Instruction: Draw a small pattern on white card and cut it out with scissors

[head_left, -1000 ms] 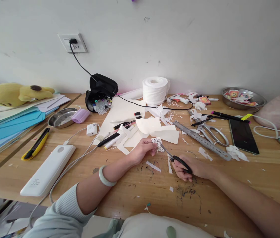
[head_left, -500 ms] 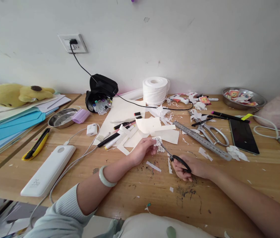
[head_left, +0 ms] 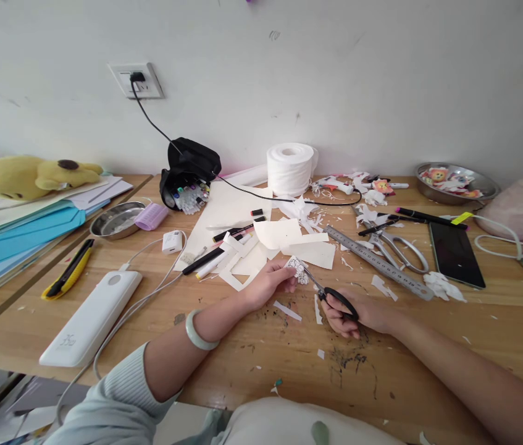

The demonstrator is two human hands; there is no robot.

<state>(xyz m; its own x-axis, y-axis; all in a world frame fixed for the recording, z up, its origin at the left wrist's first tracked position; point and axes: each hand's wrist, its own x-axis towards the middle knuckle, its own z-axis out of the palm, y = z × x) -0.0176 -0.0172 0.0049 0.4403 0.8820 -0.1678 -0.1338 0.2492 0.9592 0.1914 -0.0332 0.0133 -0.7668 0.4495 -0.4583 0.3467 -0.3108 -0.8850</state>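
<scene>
Obscuring part of the line-drawn paper [head_left: 301, 274], the left hand [head_left: 268, 283] is pinching it; the right hand [head_left: 365, 311], fingers curled, is gripping black-handled scissors [head_left: 321, 293] slanting toward the paper.

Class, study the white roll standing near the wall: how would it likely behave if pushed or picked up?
The white roll would probably slide before tipping, since it stands broad and upright. Laid over, its round side might let it roll. Its soft-looking layers suggest it may squash when squeezed.
</scene>
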